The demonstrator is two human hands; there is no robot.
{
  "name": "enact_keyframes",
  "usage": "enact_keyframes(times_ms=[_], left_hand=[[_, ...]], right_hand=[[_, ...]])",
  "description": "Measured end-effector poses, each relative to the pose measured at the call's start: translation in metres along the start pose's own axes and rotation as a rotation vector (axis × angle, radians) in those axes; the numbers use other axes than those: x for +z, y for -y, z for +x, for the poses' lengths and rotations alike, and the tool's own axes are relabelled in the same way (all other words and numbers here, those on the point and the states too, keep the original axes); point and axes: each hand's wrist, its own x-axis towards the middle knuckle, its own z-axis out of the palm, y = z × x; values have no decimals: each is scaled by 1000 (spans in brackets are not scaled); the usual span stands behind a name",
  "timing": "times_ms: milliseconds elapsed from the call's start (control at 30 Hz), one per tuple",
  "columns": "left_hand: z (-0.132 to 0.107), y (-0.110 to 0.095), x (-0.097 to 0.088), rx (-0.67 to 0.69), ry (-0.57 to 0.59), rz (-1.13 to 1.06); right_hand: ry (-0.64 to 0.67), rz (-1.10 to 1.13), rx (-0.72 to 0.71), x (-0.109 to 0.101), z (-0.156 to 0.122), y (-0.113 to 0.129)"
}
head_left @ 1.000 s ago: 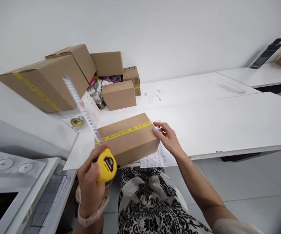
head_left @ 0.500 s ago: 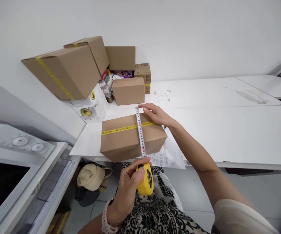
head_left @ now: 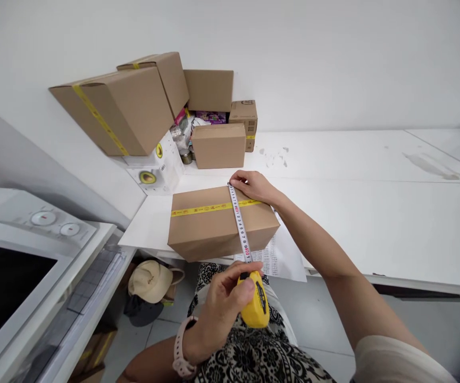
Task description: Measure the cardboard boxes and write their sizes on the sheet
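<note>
A cardboard box [head_left: 198, 230] with yellow printed tape along its top lies near the front edge of the white table. My left hand [head_left: 222, 300] is closed round the yellow case of a tape measure [head_left: 257, 308], held just off the table's edge. From the case the white blade runs out across the top of the box to its far edge. There my right hand [head_left: 256, 186] pinches the blade's end, its palm resting by the box's far right corner. Printed paper sheets [head_left: 289, 252] lie partly under the box.
Larger taped boxes [head_left: 134, 111] are stacked on a white avocado-printed box [head_left: 156, 173] at the back left. A smaller carton [head_left: 219, 149] stands beside them. At the left is a white microwave [head_left: 18, 276]; caps [head_left: 150, 282] sit below the table.
My right fingers have drawn in from reaching past the blade's tip and now close on it at the box's far edge. The view has shifted slightly left.
</note>
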Motion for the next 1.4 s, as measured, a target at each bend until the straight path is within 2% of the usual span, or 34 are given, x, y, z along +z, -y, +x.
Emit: enact_keyframes(times_ms=[133,333,600,1400], left_hand=[[5,-1,3,38,110,51],[11,-3,6,-41,220,51],[9,-5,5,-19,195,88],[9,-1,2,-21,168,69]], right_hand=[[11,-25,19,1,2,-1],[39,73,31,1,2,-5],[79,90,38,1,2,-5],[69,85,49,1,1,-5]])
